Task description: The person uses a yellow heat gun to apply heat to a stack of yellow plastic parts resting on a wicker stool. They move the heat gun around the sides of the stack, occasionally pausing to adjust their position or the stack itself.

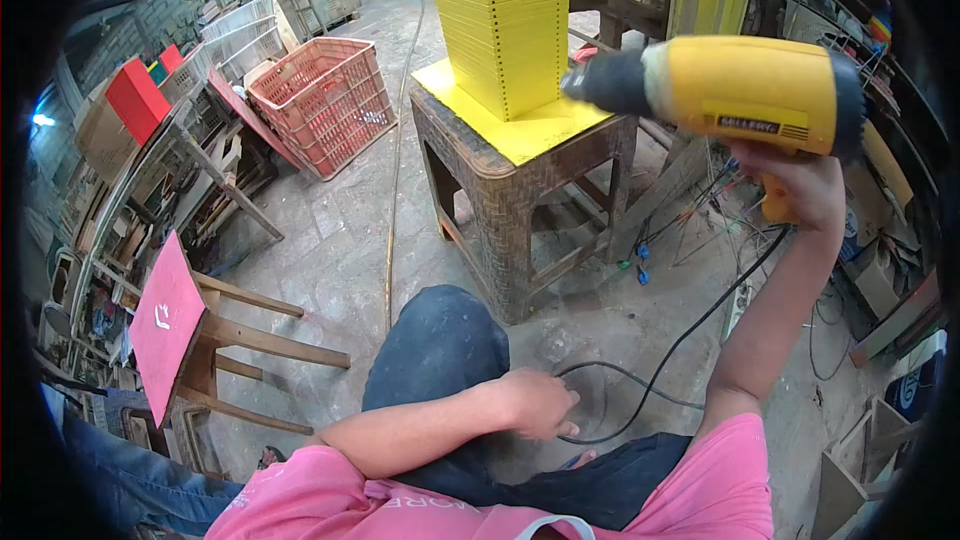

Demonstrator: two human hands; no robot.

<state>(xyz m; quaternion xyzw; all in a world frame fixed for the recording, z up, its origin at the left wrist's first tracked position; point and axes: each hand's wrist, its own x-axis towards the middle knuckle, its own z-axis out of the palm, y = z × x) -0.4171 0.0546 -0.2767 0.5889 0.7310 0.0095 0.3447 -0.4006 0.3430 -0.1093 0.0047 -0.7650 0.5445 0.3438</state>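
Raised at the right, my right hand [800, 180] is closed around the grip of a yellow and black heat gun [750, 90]. Its dark nozzle points left at a tall stack of yellow flat pieces [505, 30], close to its right side. The stack stands on a yellow sheet [445, 100] atop a brown woven-pattern stool [490, 210]. From the gun a black cord [690, 330] drops and loops behind my left hand [540, 405]. That hand is held low beside my bent knee, fingers curled together; the inside of the fingers is hidden.
A small chair with a pink seat [165, 325] lies tipped at the left. Beyond it stands a red plastic crate [325, 105] near a cluttered rack with a red box [137, 100]. Thin wires [685, 220] lie on the floor right of the stool. Cardboard and scraps [880, 280] line the right side.
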